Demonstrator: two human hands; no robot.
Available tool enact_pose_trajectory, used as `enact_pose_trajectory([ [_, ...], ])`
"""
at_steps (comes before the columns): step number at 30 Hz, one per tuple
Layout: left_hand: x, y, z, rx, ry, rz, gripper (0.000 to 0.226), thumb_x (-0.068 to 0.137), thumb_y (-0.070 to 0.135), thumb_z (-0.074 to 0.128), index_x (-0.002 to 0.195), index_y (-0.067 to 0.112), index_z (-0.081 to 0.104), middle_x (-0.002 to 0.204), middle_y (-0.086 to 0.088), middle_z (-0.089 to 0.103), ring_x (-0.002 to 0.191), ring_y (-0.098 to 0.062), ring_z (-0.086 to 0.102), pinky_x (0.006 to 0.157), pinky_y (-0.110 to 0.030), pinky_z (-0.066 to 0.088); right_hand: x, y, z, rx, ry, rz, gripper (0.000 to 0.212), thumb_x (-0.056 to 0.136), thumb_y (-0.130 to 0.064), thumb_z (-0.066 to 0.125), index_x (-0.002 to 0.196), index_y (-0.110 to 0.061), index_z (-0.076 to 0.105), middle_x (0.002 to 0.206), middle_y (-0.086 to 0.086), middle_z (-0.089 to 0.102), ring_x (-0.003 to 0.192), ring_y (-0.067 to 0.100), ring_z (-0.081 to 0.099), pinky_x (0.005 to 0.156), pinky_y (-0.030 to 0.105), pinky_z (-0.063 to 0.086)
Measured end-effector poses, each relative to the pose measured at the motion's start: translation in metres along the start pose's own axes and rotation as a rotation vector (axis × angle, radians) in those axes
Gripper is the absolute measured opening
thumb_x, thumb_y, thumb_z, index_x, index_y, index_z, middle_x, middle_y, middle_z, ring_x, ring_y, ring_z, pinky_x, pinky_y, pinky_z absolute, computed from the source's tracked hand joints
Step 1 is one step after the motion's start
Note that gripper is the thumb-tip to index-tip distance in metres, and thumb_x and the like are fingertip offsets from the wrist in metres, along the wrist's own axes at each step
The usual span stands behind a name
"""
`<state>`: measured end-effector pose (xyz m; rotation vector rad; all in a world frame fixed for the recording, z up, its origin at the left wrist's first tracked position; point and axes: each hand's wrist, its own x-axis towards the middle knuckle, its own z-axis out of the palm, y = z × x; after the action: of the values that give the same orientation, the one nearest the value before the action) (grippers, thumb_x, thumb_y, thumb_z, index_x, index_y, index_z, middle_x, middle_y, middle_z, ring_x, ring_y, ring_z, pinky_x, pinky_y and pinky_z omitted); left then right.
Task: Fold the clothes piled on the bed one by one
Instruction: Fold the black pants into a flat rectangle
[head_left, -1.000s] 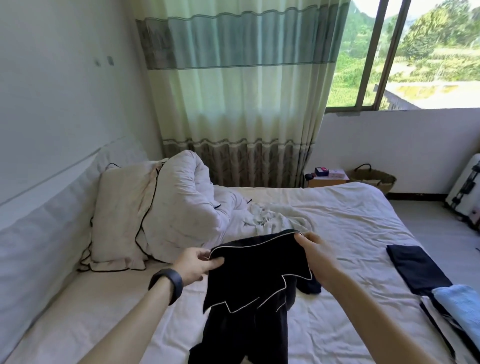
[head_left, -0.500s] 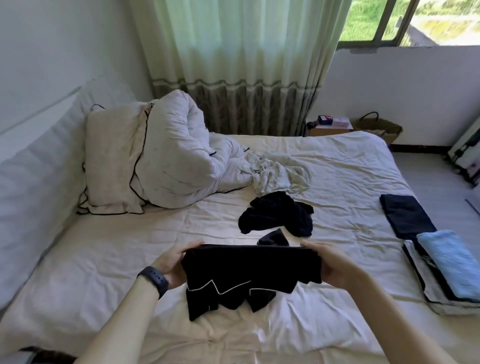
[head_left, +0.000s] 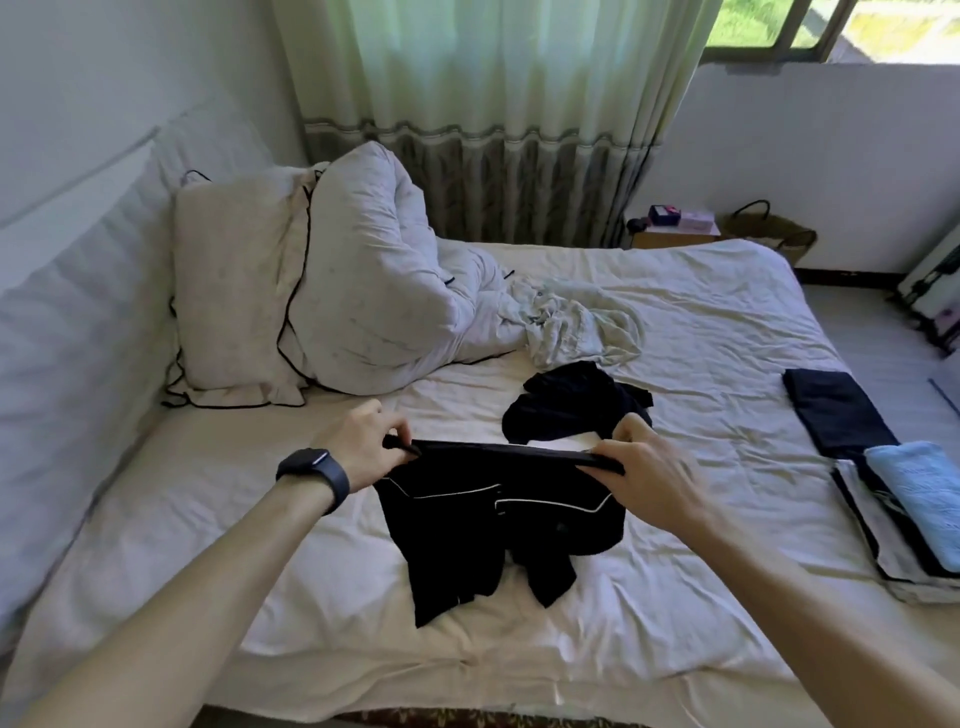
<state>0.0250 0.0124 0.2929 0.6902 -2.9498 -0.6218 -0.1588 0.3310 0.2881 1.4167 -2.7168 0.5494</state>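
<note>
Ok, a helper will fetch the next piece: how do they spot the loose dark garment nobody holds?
On the bed, look mid-mattress, just in front of the pale crumpled garment. The loose dark garment lies there in a heap. Unlike the held black garment it shows no white piping, and unlike the navy piece at the right edge it is unfolded.

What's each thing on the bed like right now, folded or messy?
Black garment: partly spread, its upper edge held up.
Left hand: pinching the black garment.
Right hand: pinching the black garment.
Black heap: crumpled.
Pale heap: crumpled.
Navy cloth: folded flat.
Blue towel: folded.
</note>
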Motion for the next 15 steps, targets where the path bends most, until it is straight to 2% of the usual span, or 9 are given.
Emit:
enact_pose_trajectory([
  [2,0.007,-0.022,-0.004,0.122,-0.001,0.006,0.013,0.085,0.03,0.073,0.089,0.024,0.061,0.092,0.0,0.047,0.084,-0.027,0.057,0.066,-0.033,0.042,0.008,-0.02,0.013,-0.001,-0.059,0.041,0.026,0.095,-0.037,0.07,0.114,-0.021,0.078,0.097,-0.001,0.044,0.07,0.021,0.054,0.058,0.034,0.048],
  [3,0.009,-0.035,-0.005,0.205,-0.019,0.016,0.012,0.087,0.029,0.068,0.094,0.023,0.059,0.096,-0.001,0.048,0.085,-0.029,0.057,0.067,-0.033,0.044,0.013,-0.03,0.021,0.003,-0.107,0.084,0.033,0.098,-0.037,0.066,0.127,-0.023,0.073,0.103,-0.001,0.044,0.077,0.021,0.056,0.067,0.033,0.05],
  [6,0.009,-0.077,-0.003,0.341,-0.023,0.039,0.01,0.093,0.027,0.056,0.103,0.023,0.057,0.105,-0.002,0.052,0.093,-0.027,0.057,0.07,-0.036,0.049,0.027,-0.061,0.041,0.005,-0.185,0.175,0.044,0.104,-0.04,0.054,0.147,-0.031,0.054,0.113,-0.006,0.045,0.097,0.016,0.058,0.076,0.021,0.04],
  [9,0.01,-0.107,-0.003,0.33,0.009,0.055,0.018,0.101,0.03,0.046,0.109,0.026,0.061,0.108,0.001,0.055,0.103,-0.024,0.057,0.068,-0.034,0.044,0.042,-0.087,0.048,0.022,-0.187,0.245,0.042,0.106,-0.044,0.046,0.147,-0.038,0.052,0.109,-0.018,0.044,0.109,0.013,0.059,0.078,0.021,0.038],
  [11,0.012,-0.118,-0.006,0.276,0.024,0.048,0.021,0.102,0.03,0.044,0.109,0.024,0.062,0.107,0.001,0.056,0.103,-0.024,0.058,0.066,-0.034,0.042,0.047,-0.102,0.049,0.052,-0.134,0.28,0.04,0.106,-0.042,0.047,0.145,-0.035,0.055,0.113,-0.017,0.055,0.113,0.013,0.06,0.079,0.021,0.036],
  [13,0.013,-0.125,-0.012,0.284,0.122,0.101,0.026,0.103,0.031,0.041,0.103,0.018,0.063,0.101,-0.002,0.057,0.094,-0.027,0.061,0.061,-0.035,0.047,0.053,-0.115,0.047,0.061,-0.044,0.31,0.041,0.105,-0.033,0.053,0.146,-0.027,0.057,0.125,-0.008,0.068,0.117,0.018,0.063,0.081,0.024,0.043],
  [15,0.014,-0.131,-0.018,0.367,0.273,0.32,0.042,0.102,0.04,0.039,0.086,0.013,0.067,0.082,-0.005,0.059,0.07,-0.027,0.063,0.044,-0.03,0.043,0.056,-0.126,0.042,0.077,0.057,0.346,0.037,0.103,-0.027,0.059,0.139,-0.024,0.062,0.117,-0.002,0.074,0.106,0.023,0.069,0.078,0.033,0.052],
])
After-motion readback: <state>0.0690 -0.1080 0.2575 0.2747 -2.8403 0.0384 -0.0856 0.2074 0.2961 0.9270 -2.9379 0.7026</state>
